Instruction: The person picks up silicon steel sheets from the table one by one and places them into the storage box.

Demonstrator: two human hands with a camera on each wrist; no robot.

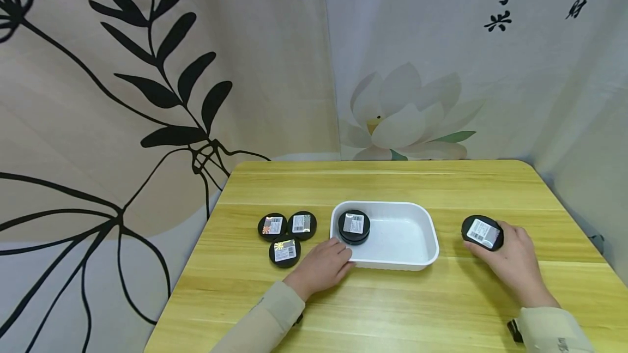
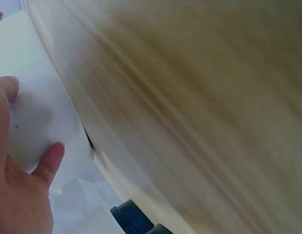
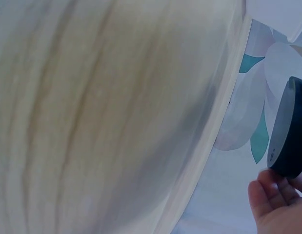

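In the head view my right hand (image 1: 515, 255) grips a flat round black container (image 1: 483, 232) by its side, above the table right of the tray. Its labelled face with a barcode points up; the right wrist view shows its dark side wall and paler underside (image 3: 282, 122). My left hand (image 1: 321, 267) holds the near left corner of a white rectangular tray (image 1: 402, 260), thumb (image 2: 50, 161) against the outer wall. Inside the tray's left end are two similar black containers (image 1: 354, 223), stacked. Left of the tray, three more black containers (image 1: 285, 251) sit close together.
The tray stands on a wooden table (image 1: 392, 315) with a yellowish grain. Behind it hangs a pale curtain (image 1: 275, 59) printed with black leaves, a lotus flower and characters. The table's far edge lies close to the curtain.
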